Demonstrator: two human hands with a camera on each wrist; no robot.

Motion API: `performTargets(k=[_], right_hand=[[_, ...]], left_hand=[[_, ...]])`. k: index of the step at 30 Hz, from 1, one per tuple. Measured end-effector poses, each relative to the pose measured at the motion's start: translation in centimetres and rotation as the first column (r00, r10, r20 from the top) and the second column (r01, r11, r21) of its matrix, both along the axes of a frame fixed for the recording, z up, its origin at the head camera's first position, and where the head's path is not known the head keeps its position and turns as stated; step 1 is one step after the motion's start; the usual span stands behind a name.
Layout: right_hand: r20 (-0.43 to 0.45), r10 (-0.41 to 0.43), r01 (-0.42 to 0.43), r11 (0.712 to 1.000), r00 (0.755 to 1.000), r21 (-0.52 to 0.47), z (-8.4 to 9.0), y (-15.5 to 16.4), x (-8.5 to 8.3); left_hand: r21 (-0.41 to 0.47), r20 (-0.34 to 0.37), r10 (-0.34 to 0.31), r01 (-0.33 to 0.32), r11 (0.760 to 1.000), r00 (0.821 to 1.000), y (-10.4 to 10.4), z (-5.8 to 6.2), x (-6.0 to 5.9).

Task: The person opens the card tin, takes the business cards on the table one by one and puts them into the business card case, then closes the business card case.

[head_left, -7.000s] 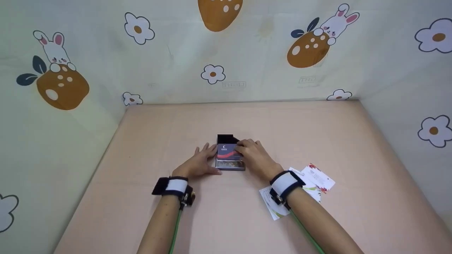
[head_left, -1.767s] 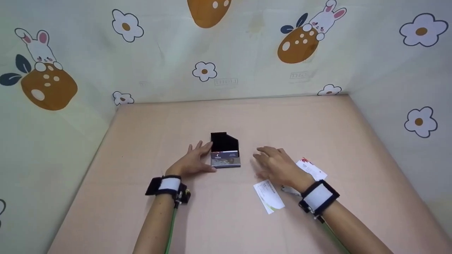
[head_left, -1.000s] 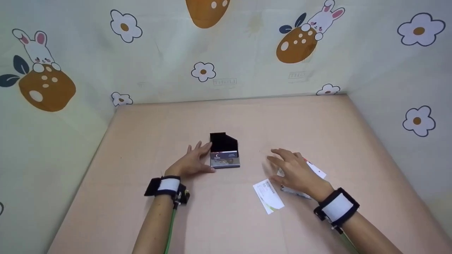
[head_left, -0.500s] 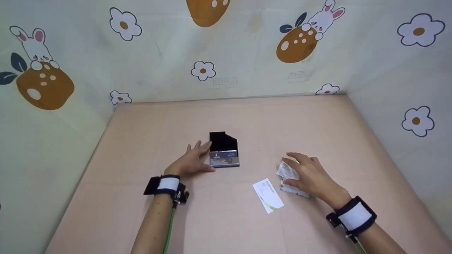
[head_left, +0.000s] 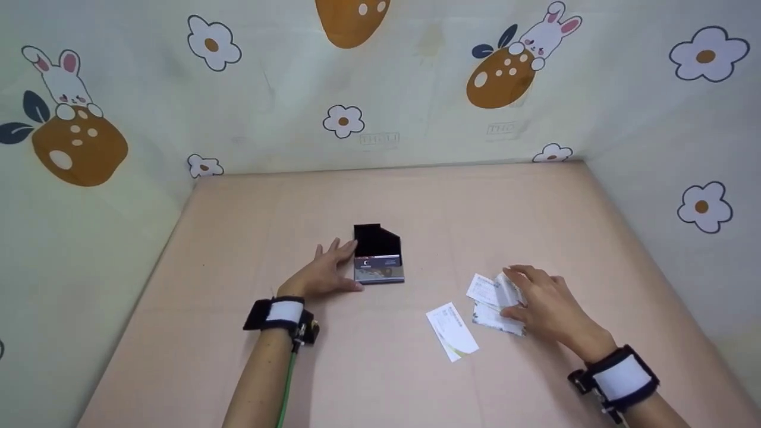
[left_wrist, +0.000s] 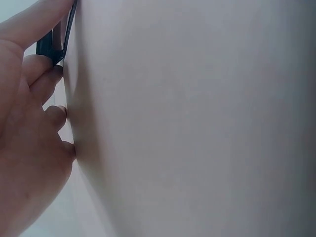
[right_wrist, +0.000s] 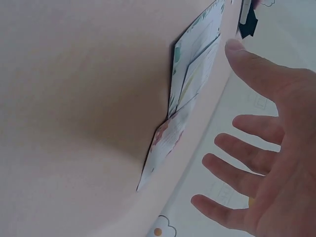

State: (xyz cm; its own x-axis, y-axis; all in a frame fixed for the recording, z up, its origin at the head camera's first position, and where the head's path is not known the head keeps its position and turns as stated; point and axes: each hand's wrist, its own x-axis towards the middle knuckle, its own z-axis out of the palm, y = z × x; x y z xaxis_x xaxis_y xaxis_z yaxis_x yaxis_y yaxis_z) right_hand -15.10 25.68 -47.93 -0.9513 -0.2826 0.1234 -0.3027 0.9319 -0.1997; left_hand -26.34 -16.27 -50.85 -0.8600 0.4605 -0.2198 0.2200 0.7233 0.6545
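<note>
1. Cards (head_left: 494,303) in a small loose overlapping pile lie flat on the pink surface (head_left: 380,368), right of centre, on the side near the person.
2. Right hand (head_left: 544,306) is above the pile with its fingers spread and nearly straight; the right wrist view shows the palm open over the cards (right_wrist: 190,94) with nothing gripped. Whether the fingertips touch the top card cannot be told.
3. Single white card (head_left: 452,330) with a green corner lies just left of the pile, apart from it, flat and set at a slant.
4. Card holder (head_left: 379,254), black, stands near the middle of the surface, well apart from the pile. Its dark lid is raised at the back and a printed card face shows at the front.
5. Left hand (head_left: 321,274) rests flat on the surface against the left side of the holder, fingers extended and touching it, not wrapped round it. The left wrist view shows the fingers (left_wrist: 42,79) beside a dark edge of the holder (left_wrist: 55,42).
6. Wrist bands, black and white, are strapped on both forearms.
7. Walls behind and to both sides carry a pattern of rabbits and flowers.
</note>
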Motion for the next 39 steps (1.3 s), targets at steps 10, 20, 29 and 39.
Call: performTargets(k=[10,20,29,39], right_hand=[[-0.021,0.008,-0.008,1.000,1.000,-0.013,-0.3,2.1,0.2],[0.003,-0.042,0.042,0.999,0.999,-0.014,-0.8,3.0,0.4],[0.089,-0.093,0.098,0.994,0.992,-0.056,-0.9,3.4,0.3],[0.150,-0.149,0.166,0.980,0.977,-0.111,-1.2,3.1,0.1]], left_hand=[[0.003,0.001,0.004,-0.004,1.000,1.000,-0.1,-0.1,0.0],[0.005,-0.016,-0.017,0.017,1.000,1.000,-0.1,-0.1,0.0],[-0.003,-0.009,-0.012,0.012,1.000,1.000,-0.1,0.1,0.0],[0.005,-0.009,-0.013,0.013,1.000,1.000,0.1,0.2,-0.1]])
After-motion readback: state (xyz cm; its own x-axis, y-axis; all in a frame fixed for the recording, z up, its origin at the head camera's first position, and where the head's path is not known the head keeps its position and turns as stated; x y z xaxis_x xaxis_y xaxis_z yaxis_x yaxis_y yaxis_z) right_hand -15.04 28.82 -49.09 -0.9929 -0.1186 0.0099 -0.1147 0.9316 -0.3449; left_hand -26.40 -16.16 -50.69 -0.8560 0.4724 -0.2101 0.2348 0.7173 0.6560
